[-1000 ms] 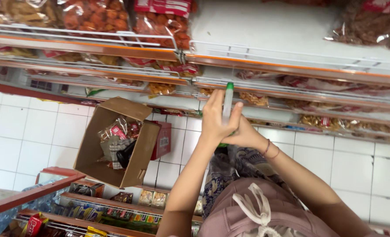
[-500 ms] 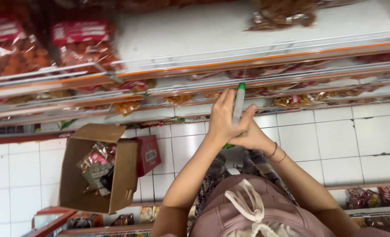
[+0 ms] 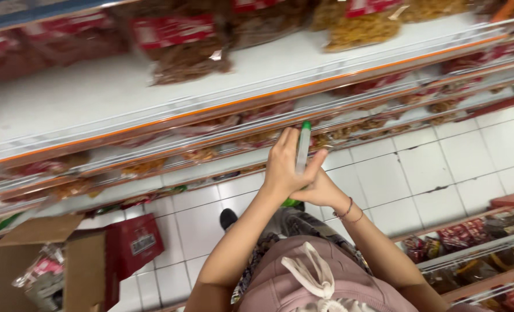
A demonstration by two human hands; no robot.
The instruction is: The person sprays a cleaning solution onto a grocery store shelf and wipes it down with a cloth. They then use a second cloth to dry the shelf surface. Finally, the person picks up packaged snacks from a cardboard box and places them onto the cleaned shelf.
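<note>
Head view looks down past a pinkish hooded top with a white drawstring (image 3: 314, 277) to two bare hands joined in front of a run of shop shelves. The left hand (image 3: 284, 167) is curled shut around a slim clear tube with a green cap (image 3: 303, 149), fingers wrapped over its middle so the capped end stands free above them, pointing up toward the shelf edge. The right hand (image 3: 320, 190) closes on the tube's lower end from beneath, cupping it, probably to steady it; a thin bracelet (image 3: 347, 209) sits on that wrist. The tube is thus clamped between both hands, held clear of the body, above the white tiled floor (image 3: 430, 167).

Bagged snacks (image 3: 190, 55) lie flat on the top shelf (image 3: 83, 98), behind its orange-trimmed rim. At lower left an open cardboard box (image 3: 49, 260) of packets stands on the floor, flaps out, a red carton (image 3: 134, 245) just beside it.
</note>
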